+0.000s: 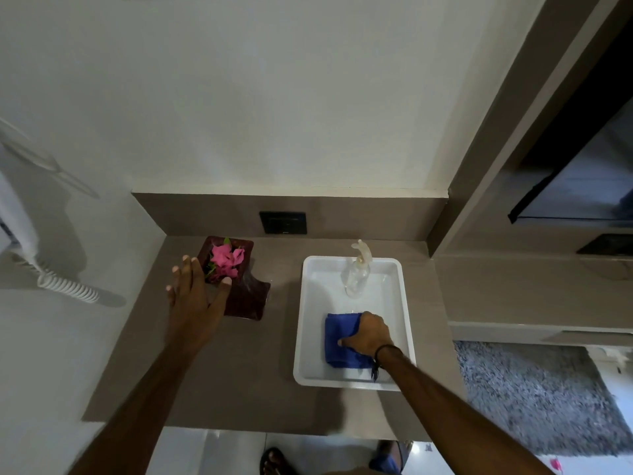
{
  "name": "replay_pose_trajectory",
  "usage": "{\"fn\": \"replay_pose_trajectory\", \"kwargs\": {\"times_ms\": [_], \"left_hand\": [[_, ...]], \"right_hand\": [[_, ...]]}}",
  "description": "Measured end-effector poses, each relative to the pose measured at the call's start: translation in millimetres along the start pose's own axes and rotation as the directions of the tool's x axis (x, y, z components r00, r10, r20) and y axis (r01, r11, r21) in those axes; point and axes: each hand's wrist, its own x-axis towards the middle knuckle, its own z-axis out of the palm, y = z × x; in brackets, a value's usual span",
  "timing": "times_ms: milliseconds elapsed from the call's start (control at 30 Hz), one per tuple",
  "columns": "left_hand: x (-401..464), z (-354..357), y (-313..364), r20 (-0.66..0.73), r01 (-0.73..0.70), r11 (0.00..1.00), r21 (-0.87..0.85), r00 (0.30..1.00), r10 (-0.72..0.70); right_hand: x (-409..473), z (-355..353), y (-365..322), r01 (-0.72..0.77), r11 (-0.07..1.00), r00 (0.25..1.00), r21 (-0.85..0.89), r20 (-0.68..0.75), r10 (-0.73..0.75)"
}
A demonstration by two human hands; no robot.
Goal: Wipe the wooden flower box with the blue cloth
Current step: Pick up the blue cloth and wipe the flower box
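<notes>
The dark reddish wooden flower box (247,296) sits on the grey-brown counter at the left, with pink flowers (226,258) in its far end. My left hand (193,296) hovers over the box's left side, fingers spread, the thumb at the flowers; whether it touches the box I cannot tell. The folded blue cloth (337,337) lies in the near part of a white tray (406,303). My right hand (370,334) rests on the cloth with its fingers curled over the cloth's far right edge.
A clear spray bottle (358,272) stands at the far end of the tray. A black wall socket (283,222) is set in the backsplash. A white coiled cord (65,286) hangs at the left. A grey rug (537,395) lies on the floor to the right.
</notes>
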Motion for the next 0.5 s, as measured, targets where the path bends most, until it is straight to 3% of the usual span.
{"fn": "replay_pose_trajectory", "kwargs": {"times_ms": [167,233,333,500], "left_hand": [[1,1,4,-0.013,0.028,0.999,-0.017,1.000,-0.028],[2,2,2,-0.024,0.028,0.999,-0.024,0.999,-0.029],[4,3,1,-0.035,0.038,0.998,-0.046,0.999,-0.039],[7,5,3,-0.092,0.035,0.997,-0.066,0.995,-0.041]], "right_hand": [[-3,-6,-8,-0.014,0.992,0.999,0.126,0.039,0.009],[-9,-6,-25,0.039,0.944,0.999,0.328,-0.019,-0.035],[-19,-4,-74,0.108,0.784,0.994,0.611,-0.053,-0.095],[-19,20,-161,0.116,0.737,0.993,0.666,-0.079,-0.086]]}}
